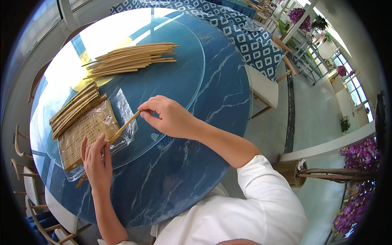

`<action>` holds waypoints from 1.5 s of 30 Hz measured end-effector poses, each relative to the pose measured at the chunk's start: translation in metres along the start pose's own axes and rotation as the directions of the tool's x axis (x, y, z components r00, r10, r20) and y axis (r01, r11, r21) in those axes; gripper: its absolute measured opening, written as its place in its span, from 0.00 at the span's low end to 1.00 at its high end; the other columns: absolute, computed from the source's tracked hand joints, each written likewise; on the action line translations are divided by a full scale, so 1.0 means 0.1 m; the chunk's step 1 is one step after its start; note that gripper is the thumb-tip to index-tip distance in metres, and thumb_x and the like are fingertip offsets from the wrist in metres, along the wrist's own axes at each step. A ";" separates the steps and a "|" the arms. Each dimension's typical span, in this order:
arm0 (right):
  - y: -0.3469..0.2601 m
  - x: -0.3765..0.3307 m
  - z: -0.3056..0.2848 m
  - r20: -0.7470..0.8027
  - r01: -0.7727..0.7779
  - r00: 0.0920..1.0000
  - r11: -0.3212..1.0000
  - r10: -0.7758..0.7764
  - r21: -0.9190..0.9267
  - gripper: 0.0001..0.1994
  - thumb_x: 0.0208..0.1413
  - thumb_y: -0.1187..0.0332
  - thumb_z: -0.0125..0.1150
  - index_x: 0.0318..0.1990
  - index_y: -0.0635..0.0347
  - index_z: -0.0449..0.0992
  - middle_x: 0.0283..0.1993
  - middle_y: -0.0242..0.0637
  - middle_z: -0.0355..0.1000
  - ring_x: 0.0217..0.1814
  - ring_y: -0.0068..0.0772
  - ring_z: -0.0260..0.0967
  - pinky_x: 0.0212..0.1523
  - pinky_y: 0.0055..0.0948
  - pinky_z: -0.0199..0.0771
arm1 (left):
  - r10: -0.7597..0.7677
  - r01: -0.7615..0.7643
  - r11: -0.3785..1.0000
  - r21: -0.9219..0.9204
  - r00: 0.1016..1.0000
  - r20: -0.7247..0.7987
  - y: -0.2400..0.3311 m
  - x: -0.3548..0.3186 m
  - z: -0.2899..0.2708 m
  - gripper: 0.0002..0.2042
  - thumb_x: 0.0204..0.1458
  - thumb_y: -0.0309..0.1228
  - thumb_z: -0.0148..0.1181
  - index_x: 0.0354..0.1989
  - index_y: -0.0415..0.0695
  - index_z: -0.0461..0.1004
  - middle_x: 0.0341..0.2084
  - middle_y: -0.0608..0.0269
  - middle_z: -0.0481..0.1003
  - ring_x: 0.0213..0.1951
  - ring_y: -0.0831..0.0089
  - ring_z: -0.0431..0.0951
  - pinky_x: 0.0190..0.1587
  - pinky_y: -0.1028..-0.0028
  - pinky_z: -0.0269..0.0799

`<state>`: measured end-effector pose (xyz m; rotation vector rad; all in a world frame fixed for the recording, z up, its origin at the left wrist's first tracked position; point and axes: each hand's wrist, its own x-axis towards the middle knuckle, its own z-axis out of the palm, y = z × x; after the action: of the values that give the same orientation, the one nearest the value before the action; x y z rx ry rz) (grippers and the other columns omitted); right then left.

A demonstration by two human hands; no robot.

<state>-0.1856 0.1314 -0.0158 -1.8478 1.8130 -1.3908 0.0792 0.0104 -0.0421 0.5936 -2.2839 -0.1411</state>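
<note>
Pinching the upper end of a stick (126, 125) near the box (86, 132), the right hand (164, 116) was apparently steadying it with the left hand (97, 158), whose fingers held it lower, and the next move probably called for gentle, aligned pressure from both narrow grips.

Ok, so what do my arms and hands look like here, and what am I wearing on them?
Your left hand and right hand are both bare, with no gloves and no watch or bracelet to be seen. The right sleeve is plain white, loose and short, ending near the elbow. Only a sliver of white shows at the left arm.
</note>
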 end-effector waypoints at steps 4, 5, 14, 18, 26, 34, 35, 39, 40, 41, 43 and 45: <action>-0.04 -0.01 0.00 0.020 -0.047 0.999 0.996 0.046 0.076 0.12 0.67 0.71 0.64 0.52 0.68 0.81 0.39 0.41 0.79 0.43 0.36 0.75 0.46 0.33 0.76 | -0.005 0.005 1.000 -0.008 1.000 -0.019 -0.01 0.03 0.00 0.17 0.60 0.18 0.65 0.57 0.45 0.78 0.37 0.59 0.84 0.42 0.65 0.84 0.73 0.51 0.64; -0.04 -0.02 0.01 0.015 -0.048 0.999 0.996 0.047 0.074 0.12 0.67 0.71 0.64 0.53 0.69 0.81 0.39 0.42 0.79 0.43 0.36 0.75 0.46 0.33 0.76 | -0.014 0.013 1.000 -0.019 1.000 -0.016 -0.01 0.02 0.00 0.17 0.60 0.18 0.65 0.58 0.44 0.78 0.37 0.58 0.84 0.44 0.63 0.84 0.73 0.52 0.64; -0.13 -0.02 0.00 0.138 -0.269 0.961 0.931 0.242 0.245 0.16 0.70 0.69 0.62 0.59 0.70 0.79 0.39 0.35 0.80 0.37 0.18 0.72 0.39 0.23 0.74 | -0.026 0.027 1.000 0.007 0.999 -0.024 -0.03 -0.01 -0.02 0.19 0.60 0.19 0.65 0.59 0.45 0.78 0.37 0.59 0.84 0.44 0.63 0.84 0.72 0.53 0.64; -0.08 -0.02 0.07 0.236 -0.452 0.890 0.822 0.390 0.347 0.15 0.71 0.69 0.61 0.58 0.68 0.81 0.42 0.34 0.82 0.43 0.16 0.77 0.43 0.16 0.76 | 0.033 -0.034 0.997 -0.064 0.999 -0.028 0.02 0.05 0.00 0.18 0.60 0.20 0.66 0.59 0.48 0.78 0.38 0.62 0.84 0.42 0.65 0.85 0.70 0.54 0.67; -0.19 -0.12 0.25 0.288 -0.417 0.899 0.846 0.330 0.332 0.15 0.72 0.69 0.61 0.61 0.65 0.80 0.44 0.30 0.81 0.43 0.15 0.75 0.45 0.16 0.75 | 0.038 -0.038 0.994 -0.106 0.999 0.003 0.05 0.03 0.03 0.20 0.59 0.20 0.67 0.60 0.49 0.77 0.38 0.64 0.85 0.43 0.66 0.86 0.70 0.54 0.68; -0.24 -0.15 0.30 0.314 -0.386 0.898 0.895 0.308 0.223 0.16 0.71 0.70 0.62 0.62 0.65 0.79 0.45 0.32 0.80 0.43 0.17 0.74 0.46 0.19 0.75 | 0.073 -0.074 0.990 -0.121 0.997 -0.014 0.09 0.05 0.04 0.20 0.58 0.22 0.68 0.59 0.49 0.78 0.36 0.66 0.84 0.42 0.67 0.85 0.70 0.55 0.69; -0.24 -0.16 0.31 0.313 -0.370 0.903 0.903 0.293 0.220 0.16 0.71 0.70 0.62 0.62 0.65 0.79 0.46 0.32 0.80 0.43 0.17 0.73 0.46 0.19 0.75 | 0.076 -0.077 0.989 -0.123 0.997 -0.017 0.09 0.05 0.04 0.20 0.58 0.22 0.68 0.59 0.49 0.78 0.36 0.66 0.84 0.42 0.67 0.85 0.70 0.55 0.69; -0.26 -0.19 0.37 0.313 -0.319 0.918 0.922 0.243 0.220 0.16 0.70 0.71 0.62 0.62 0.65 0.80 0.46 0.32 0.80 0.42 0.17 0.73 0.46 0.20 0.75 | 0.105 -0.107 0.988 -0.109 0.994 -0.023 0.09 0.03 0.06 0.18 0.62 0.24 0.65 0.60 0.49 0.77 0.34 0.66 0.82 0.40 0.68 0.83 0.69 0.57 0.69; -0.27 -0.19 0.39 0.315 -0.312 0.920 0.924 0.235 0.221 0.16 0.70 0.71 0.62 0.62 0.66 0.80 0.46 0.32 0.81 0.42 0.17 0.73 0.46 0.20 0.75 | 0.109 -0.111 0.987 -0.113 0.994 -0.025 0.09 0.03 0.06 0.18 0.62 0.24 0.65 0.60 0.49 0.77 0.35 0.66 0.82 0.40 0.68 0.83 0.69 0.57 0.69; -0.26 -0.19 0.41 0.302 -0.293 0.928 0.927 0.218 0.234 0.16 0.70 0.70 0.62 0.61 0.67 0.80 0.43 0.31 0.79 0.39 0.17 0.70 0.42 0.20 0.73 | 0.113 -0.116 0.986 -0.117 0.993 -0.026 0.09 0.03 0.07 0.18 0.62 0.24 0.65 0.60 0.49 0.77 0.35 0.66 0.82 0.40 0.68 0.83 0.69 0.57 0.69; -0.24 -0.22 0.45 0.266 -0.255 0.946 0.932 0.185 0.257 0.16 0.70 0.70 0.62 0.60 0.68 0.80 0.37 0.31 0.77 0.32 0.16 0.65 0.33 0.21 0.69 | 0.121 -0.123 0.984 -0.126 0.992 -0.021 0.11 0.02 0.09 0.18 0.62 0.24 0.65 0.60 0.49 0.77 0.35 0.66 0.82 0.40 0.68 0.83 0.69 0.57 0.69; -0.24 -0.23 0.46 0.262 -0.253 0.948 0.930 0.183 0.268 0.16 0.70 0.70 0.62 0.60 0.68 0.80 0.37 0.30 0.77 0.32 0.15 0.64 0.33 0.21 0.68 | 0.122 -0.123 0.984 -0.126 0.992 -0.016 0.11 0.02 0.09 0.18 0.62 0.24 0.65 0.60 0.49 0.77 0.35 0.67 0.82 0.40 0.68 0.83 0.69 0.58 0.69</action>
<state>-0.1321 0.1362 -0.0339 -1.5298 1.5412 -1.2296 0.0675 0.0185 -0.0439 0.3859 -2.2766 -0.2220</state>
